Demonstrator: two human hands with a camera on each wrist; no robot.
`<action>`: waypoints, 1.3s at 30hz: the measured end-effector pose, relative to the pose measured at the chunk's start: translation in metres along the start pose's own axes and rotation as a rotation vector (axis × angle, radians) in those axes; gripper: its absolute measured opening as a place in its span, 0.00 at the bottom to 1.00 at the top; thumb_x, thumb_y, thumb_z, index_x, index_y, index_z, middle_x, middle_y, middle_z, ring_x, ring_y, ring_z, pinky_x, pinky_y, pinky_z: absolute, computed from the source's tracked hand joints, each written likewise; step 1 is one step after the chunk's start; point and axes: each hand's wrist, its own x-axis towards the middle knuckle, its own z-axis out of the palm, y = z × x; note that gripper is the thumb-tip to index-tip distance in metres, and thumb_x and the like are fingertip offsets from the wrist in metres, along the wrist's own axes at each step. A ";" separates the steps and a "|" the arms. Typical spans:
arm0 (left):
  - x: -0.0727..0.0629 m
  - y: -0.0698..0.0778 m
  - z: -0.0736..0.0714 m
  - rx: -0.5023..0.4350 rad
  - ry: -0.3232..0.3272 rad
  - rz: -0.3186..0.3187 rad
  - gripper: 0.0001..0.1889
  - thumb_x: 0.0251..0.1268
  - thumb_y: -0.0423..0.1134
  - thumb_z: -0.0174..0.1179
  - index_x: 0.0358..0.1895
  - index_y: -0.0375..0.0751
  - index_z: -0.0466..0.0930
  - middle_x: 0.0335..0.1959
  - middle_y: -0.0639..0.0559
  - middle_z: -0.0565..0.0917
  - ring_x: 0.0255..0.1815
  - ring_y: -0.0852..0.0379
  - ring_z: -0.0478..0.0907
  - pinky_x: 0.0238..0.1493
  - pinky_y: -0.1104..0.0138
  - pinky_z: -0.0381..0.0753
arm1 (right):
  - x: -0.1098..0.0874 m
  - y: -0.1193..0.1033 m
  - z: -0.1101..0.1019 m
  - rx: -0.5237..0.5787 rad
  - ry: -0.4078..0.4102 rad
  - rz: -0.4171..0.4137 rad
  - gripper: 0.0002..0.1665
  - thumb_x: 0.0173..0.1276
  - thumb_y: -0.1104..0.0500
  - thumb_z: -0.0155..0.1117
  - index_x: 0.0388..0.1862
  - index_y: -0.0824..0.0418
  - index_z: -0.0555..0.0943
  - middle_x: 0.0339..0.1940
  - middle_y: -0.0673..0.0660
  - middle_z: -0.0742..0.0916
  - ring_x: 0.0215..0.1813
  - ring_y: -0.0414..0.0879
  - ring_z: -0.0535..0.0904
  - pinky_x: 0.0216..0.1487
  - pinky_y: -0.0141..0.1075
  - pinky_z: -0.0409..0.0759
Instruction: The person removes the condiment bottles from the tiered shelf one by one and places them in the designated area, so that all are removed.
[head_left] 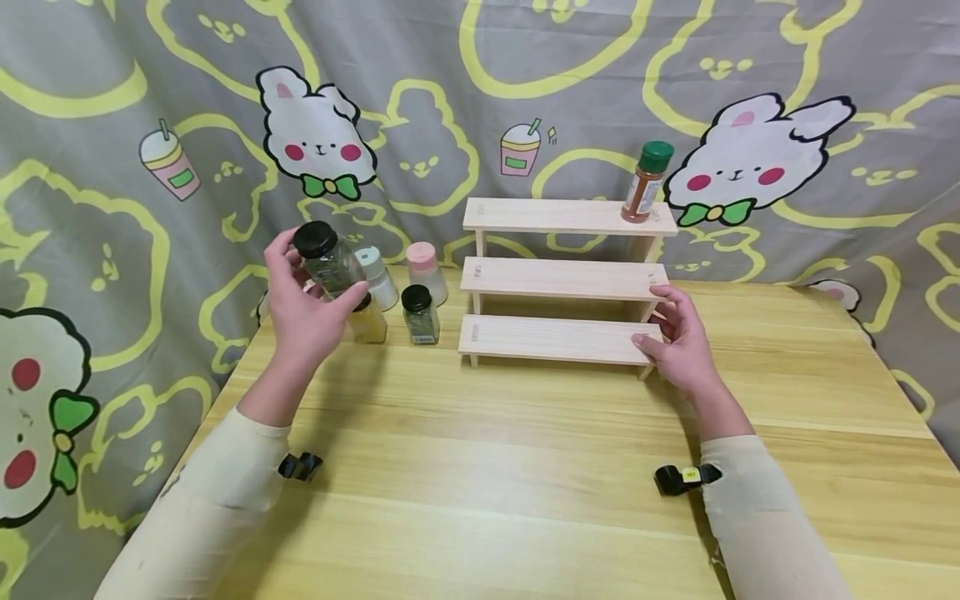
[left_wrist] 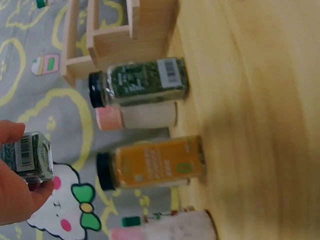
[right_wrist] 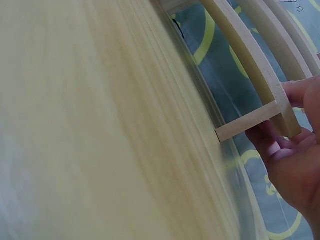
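My left hand [head_left: 307, 321] grips a black-lidded glass jar of dried green herbs [head_left: 327, 262], raised above the other jars at the table's left. In the left wrist view, the fingers wrap that jar [left_wrist: 35, 157] and its barcode label faces the camera. My right hand [head_left: 684, 342] holds the right end of a three-tier wooden rack [head_left: 555, 340]. Its thumb lies on the bottom tier's top, and the other fingers curl behind and beneath, as the right wrist view shows. A green-capped jar of red-brown spice [head_left: 643, 187] stands on the top tier's right end.
Below the raised jar stand a yellow spice jar [left_wrist: 157, 162], another black-lidded herb jar [head_left: 421, 317], a pink-capped jar [head_left: 427, 271] and a pale-capped jar [head_left: 378, 279]. A patterned grey curtain [head_left: 442, 50] hangs behind the wooden table [head_left: 480, 467].
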 end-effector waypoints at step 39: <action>-0.028 -0.080 -0.056 0.101 0.002 -0.246 0.51 0.49 0.25 0.75 0.72 0.59 0.53 0.62 0.46 0.66 0.60 0.47 0.70 0.64 0.49 0.71 | -0.002 0.001 0.001 0.011 0.006 -0.008 0.47 0.58 0.85 0.61 0.74 0.57 0.64 0.65 0.72 0.71 0.59 0.59 0.72 0.50 0.27 0.76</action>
